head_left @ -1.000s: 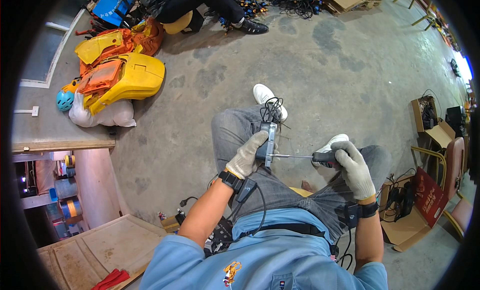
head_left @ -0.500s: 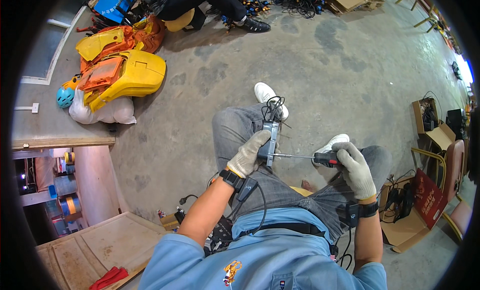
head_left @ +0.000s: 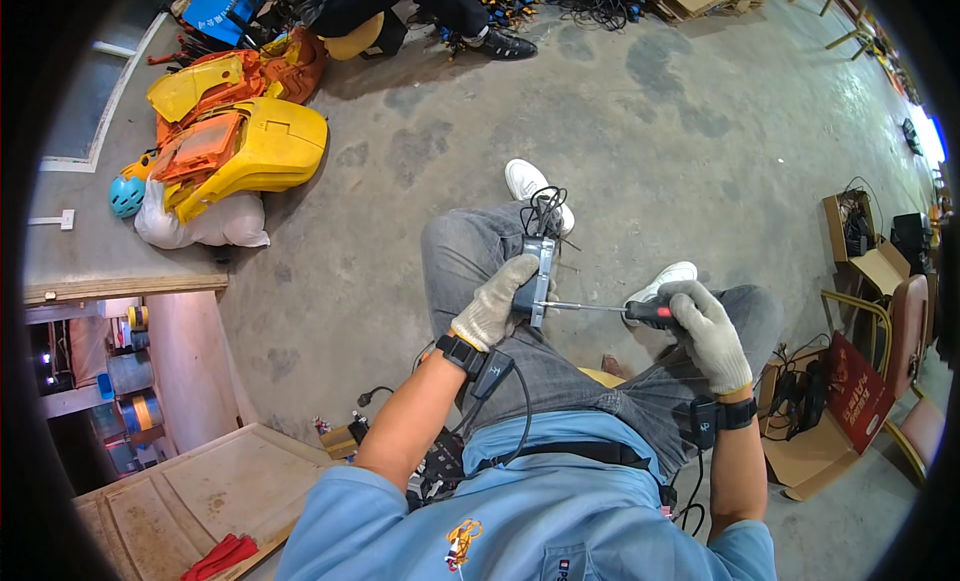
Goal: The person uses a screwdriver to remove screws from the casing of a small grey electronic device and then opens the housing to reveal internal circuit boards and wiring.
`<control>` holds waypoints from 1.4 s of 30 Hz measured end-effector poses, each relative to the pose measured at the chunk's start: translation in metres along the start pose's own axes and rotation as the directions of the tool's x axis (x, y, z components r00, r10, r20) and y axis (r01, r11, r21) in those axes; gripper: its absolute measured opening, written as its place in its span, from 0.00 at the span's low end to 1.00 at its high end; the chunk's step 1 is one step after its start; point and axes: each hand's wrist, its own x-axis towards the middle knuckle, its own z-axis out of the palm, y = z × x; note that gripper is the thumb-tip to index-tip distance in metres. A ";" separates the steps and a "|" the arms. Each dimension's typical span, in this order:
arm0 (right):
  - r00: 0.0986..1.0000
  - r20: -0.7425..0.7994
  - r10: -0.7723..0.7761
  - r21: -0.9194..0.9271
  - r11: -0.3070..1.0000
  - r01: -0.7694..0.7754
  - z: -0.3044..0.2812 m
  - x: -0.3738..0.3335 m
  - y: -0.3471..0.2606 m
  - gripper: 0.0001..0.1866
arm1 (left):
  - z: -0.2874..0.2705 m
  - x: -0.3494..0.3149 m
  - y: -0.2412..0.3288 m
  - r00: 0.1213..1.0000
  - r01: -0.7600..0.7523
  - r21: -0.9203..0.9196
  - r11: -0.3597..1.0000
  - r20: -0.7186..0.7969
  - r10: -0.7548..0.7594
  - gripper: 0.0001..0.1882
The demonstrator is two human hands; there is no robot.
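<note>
My left hand (head_left: 496,301), in a pale knitted glove, is wrapped round a dark grey box-shaped device (head_left: 541,253) with a silvery edge. It is held over my left thigh, and a bundle of black cable (head_left: 544,211) comes out at its far end. In my gloved right hand (head_left: 709,331) is a screwdriver (head_left: 651,313) with a black and red handle. Its metal shaft points left, and the tip meets the device's right side near the lower end. Any screw at the tip is too small to make out.
Yellow and orange plastic shells (head_left: 280,146) lie at the upper left beside a white sack (head_left: 235,221). An open cardboard box (head_left: 800,466) with black cables stands at the right by a chair (head_left: 905,326). Another person's leg (head_left: 455,3) shows at the top. A wooden board (head_left: 250,461) is at lower left.
The whole view has shifted slightly. Both hands keep their grips, and the screwdriver tip stays against the device.
</note>
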 end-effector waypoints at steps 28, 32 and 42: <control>0.993 0.020 0.112 -0.098 0.989 -0.110 -0.002 -0.006 -0.020 0.22 | 0.002 -0.003 0.001 1.000 0.010 0.007 1.000 -0.020 -0.009 0.30; 0.997 -0.044 -0.056 -0.044 0.998 0.054 -0.002 0.002 0.006 0.17 | 0.004 -0.001 0.001 1.000 0.021 0.024 0.999 -0.021 -0.021 0.29; 1.000 0.006 0.000 -0.008 1.000 0.000 -0.003 -0.006 -0.022 0.18 | 0.001 -0.002 0.002 1.000 0.013 0.045 0.999 -0.015 -0.012 0.29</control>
